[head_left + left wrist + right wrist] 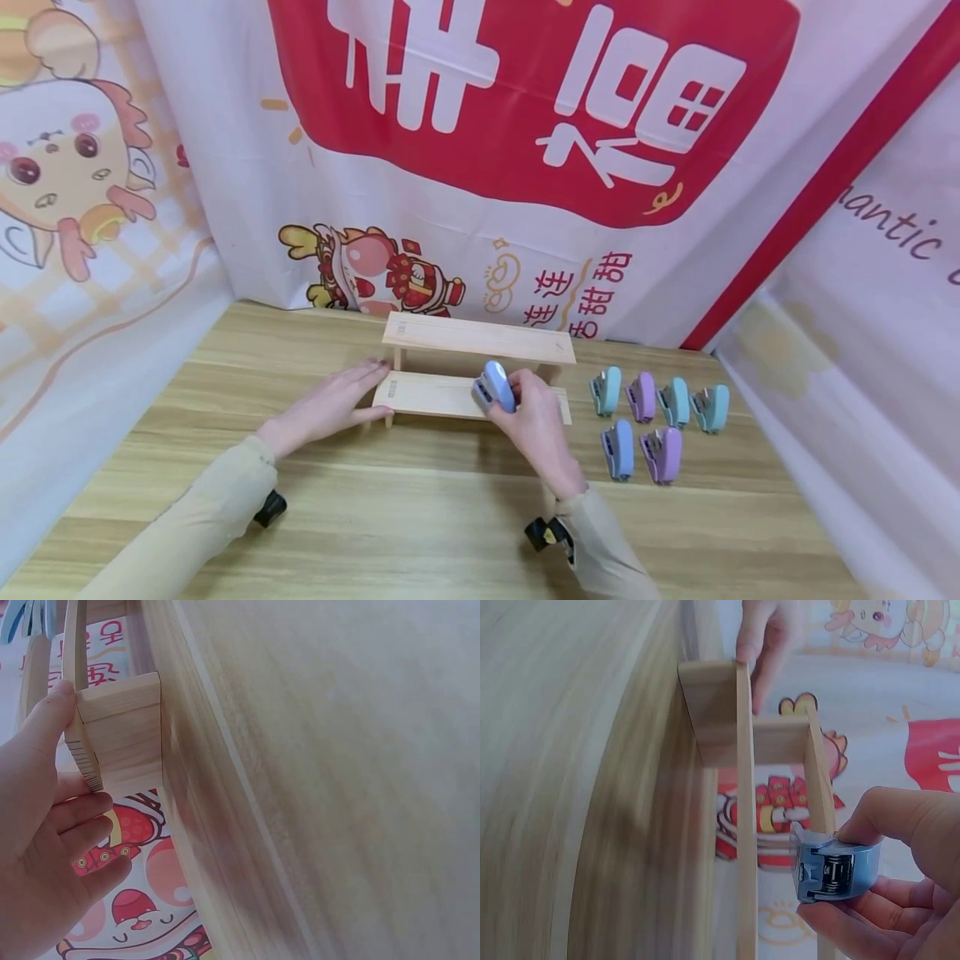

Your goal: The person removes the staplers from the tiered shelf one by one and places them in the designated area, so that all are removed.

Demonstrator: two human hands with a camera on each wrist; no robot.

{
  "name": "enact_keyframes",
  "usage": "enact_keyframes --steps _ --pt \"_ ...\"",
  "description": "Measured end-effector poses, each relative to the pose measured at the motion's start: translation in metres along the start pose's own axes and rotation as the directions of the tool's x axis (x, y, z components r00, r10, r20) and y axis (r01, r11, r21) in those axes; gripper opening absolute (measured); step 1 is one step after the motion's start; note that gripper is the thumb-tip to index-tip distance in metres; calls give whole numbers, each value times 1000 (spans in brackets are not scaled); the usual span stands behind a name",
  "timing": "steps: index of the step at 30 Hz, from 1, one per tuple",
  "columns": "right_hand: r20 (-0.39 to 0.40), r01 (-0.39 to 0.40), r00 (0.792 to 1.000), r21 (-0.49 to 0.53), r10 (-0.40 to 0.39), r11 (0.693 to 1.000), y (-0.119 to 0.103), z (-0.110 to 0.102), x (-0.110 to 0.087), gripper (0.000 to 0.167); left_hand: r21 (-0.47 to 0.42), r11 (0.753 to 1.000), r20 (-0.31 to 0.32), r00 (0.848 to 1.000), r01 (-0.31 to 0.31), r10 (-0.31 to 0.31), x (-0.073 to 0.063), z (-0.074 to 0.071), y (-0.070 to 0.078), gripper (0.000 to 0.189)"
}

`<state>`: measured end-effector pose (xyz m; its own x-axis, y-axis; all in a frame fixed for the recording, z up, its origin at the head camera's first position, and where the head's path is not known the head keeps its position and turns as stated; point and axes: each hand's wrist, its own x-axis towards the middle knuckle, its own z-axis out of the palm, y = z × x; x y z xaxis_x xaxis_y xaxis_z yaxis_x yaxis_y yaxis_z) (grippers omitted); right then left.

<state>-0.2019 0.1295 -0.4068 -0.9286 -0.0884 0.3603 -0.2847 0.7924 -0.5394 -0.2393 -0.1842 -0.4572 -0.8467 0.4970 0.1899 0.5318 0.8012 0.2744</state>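
A two-tier wooden shelf (435,393) stands on the table. My left hand (326,408) holds the left end of its lower board, thumb at the front corner and fingers at the back one; in the left wrist view the thumb lies on the board's edge (73,645). My right hand (538,421) pinches a blue stapler (495,386) between thumb and fingers over the right half of the lower board. The right wrist view shows one end of this stapler (836,874) beside the boards, with the fingers around its body.
Right of the shelf, several small staplers stand in two rows, among them a teal one (606,392), a purple one (662,456) and another blue one (618,450). A printed cloth (495,183) hangs behind the wood-grain table (420,517).
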Motion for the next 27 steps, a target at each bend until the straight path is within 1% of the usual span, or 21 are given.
enact_keyframes --steps 6,11,14,18,22,25,27 --pt "-35 -18 999 18 18 1000 19 -14 -4 28 -1 1000 8 1000 2 -2 0 -1 0 77" --pt "-51 -66 997 -5 65 998 31 -29 -8 29 -3 1000 6 1000 0 0 1 -1 0 78" --pt "-65 -98 993 -14 97 995 39 -40 -10 28 -9 1000 12 1000 9 -8 1 -1 1 79" --pt "-90 -138 987 -37 134 990 51 -53 -15 29 -12 1000 24 1000 20 -20 2 -1 1 81" --pt "-107 -180 979 -70 172 981 65 -64 -19 30 -11 1000 17 1000 13 -13 1 -2 2 80" --pt "-108 -228 970 -92 218 969 74 -73 -22 32 -12 1000 18 1000 16 -16 1 -2 2 80" --pt "-121 -253 963 -118 239 960 80 -79 -24 34 -13 1000 23 999 22 -21 1 -1 2 80"
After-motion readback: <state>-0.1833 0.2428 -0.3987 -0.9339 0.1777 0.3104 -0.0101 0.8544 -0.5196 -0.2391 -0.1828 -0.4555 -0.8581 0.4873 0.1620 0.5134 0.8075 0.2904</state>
